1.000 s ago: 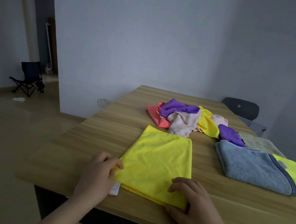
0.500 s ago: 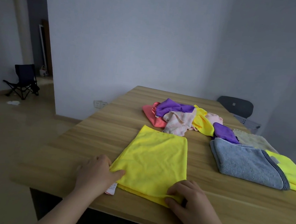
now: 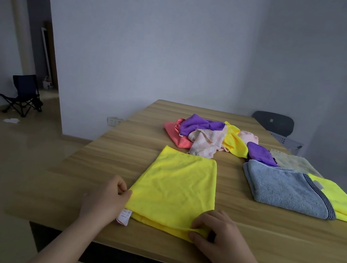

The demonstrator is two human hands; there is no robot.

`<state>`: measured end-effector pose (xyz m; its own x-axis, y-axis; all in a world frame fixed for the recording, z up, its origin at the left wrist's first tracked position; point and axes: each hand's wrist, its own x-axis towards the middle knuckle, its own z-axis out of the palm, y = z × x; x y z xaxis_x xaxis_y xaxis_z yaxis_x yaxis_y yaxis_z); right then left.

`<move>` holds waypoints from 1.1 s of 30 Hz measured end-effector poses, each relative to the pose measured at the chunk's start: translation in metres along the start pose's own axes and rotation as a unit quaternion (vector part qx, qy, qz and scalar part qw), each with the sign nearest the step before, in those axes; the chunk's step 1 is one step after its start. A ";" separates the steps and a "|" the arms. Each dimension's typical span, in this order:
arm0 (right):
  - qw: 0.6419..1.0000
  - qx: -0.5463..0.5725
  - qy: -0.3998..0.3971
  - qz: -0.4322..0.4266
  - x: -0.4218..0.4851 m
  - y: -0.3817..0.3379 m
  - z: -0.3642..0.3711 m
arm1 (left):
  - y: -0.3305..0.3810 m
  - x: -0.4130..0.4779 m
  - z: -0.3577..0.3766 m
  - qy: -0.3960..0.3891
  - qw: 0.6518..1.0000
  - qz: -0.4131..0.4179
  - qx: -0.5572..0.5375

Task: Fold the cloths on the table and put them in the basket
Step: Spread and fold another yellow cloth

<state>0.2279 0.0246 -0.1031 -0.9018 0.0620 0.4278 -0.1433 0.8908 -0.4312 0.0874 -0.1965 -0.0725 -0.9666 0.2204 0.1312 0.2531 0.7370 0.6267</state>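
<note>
A yellow cloth, folded once, lies flat on the wooden table in front of me, a white label at its near left corner. My left hand pinches its near left edge. My right hand pinches the near right corner between thumb and fingers. Farther back lies a pile of unfolded cloths: pink, purple, yellow, patterned. At the right a folded blue towel lies over another yellow cloth. No basket is in view.
A beige cloth lies behind the blue towel. A dark office chair stands at the table's far right. A folding camp chair sits on the floor at the far left. The table's near edge runs just under my wrists.
Both hands have shifted from resting on the near edge of the yellow cloth to pinching its near corners. The view has swung slightly left.
</note>
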 end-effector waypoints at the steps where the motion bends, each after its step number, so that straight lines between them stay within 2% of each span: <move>1: 1.000 0.005 -0.001 -0.004 0.000 0.000 -0.001 | -0.003 0.002 0.000 0.005 1.000 0.006 -0.005; 8: 0.998 -0.003 -0.059 -0.023 0.000 -0.003 -0.003 | -0.027 0.003 -0.001 0.007 0.993 0.113 -0.016; 16: 0.999 -0.007 -0.044 -0.013 -0.004 -0.005 -0.004 | -0.038 -0.003 0.002 -0.022 0.963 0.265 0.035; 23: 0.998 -0.038 -0.044 0.027 -0.020 0.016 -0.030 | -0.048 -0.013 -0.011 -0.113 0.932 0.338 0.064; 26: 0.999 -0.039 -0.024 0.026 -0.026 0.022 -0.037 | -0.051 -0.018 -0.012 -0.104 0.910 0.394 0.072; 29: 0.999 -0.048 0.001 0.014 -0.029 0.025 -0.035 | -0.047 -0.026 -0.017 -0.136 0.922 0.357 0.055; 33: 0.999 -0.029 0.001 0.044 -0.028 0.017 -0.038 | -0.047 -0.023 -0.014 -0.095 0.899 0.421 0.071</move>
<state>0.2659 0.0554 -0.0926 -0.9088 0.1420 0.3923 -0.0402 0.9061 -0.4210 0.0969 -0.2443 -0.0943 -0.4089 0.8336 0.3714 0.9076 0.3290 0.2609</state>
